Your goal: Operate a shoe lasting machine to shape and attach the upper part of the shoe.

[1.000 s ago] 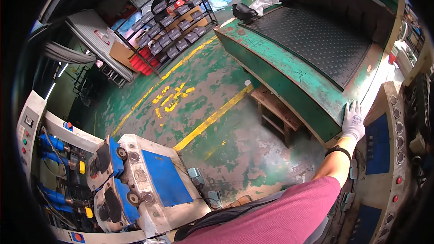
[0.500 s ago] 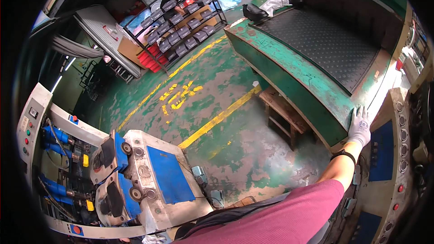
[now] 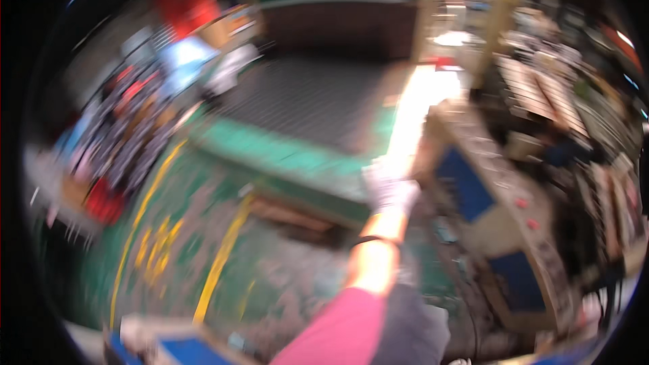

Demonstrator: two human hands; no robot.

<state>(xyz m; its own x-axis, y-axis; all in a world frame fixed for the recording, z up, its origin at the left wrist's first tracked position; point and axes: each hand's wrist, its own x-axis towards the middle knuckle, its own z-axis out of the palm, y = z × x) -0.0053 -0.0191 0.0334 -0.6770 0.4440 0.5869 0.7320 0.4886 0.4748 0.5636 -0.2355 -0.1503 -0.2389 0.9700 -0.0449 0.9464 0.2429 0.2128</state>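
My left hand [image 3: 392, 190], in a white glove, rests on the near right corner of a green machine table [image 3: 270, 143]. The picture is smeared by motion and strong glare covers part of the fingers. They appear stretched out over the edge with nothing held. A dark band [image 3: 376, 239] circles the wrist below a pink sleeve [image 3: 338, 321]. A dark textured mat [image 3: 304, 98] covers the table top. My right hand does not show.
A control console with blue panels [image 3: 465, 182] and red buttons stands close on the right. Behind it are blurred stacks of material [image 3: 541, 94]. A low wooden stand [image 3: 291, 216] is under the table. Shelving with grey boxes [image 3: 128, 115] stands far left; yellow lines [image 3: 223, 257] mark the floor.
My view has swung to the right, so the green table and my left hand sit further left in the picture. The hand keeps to the same table corner. The left-side machine has mostly left view.
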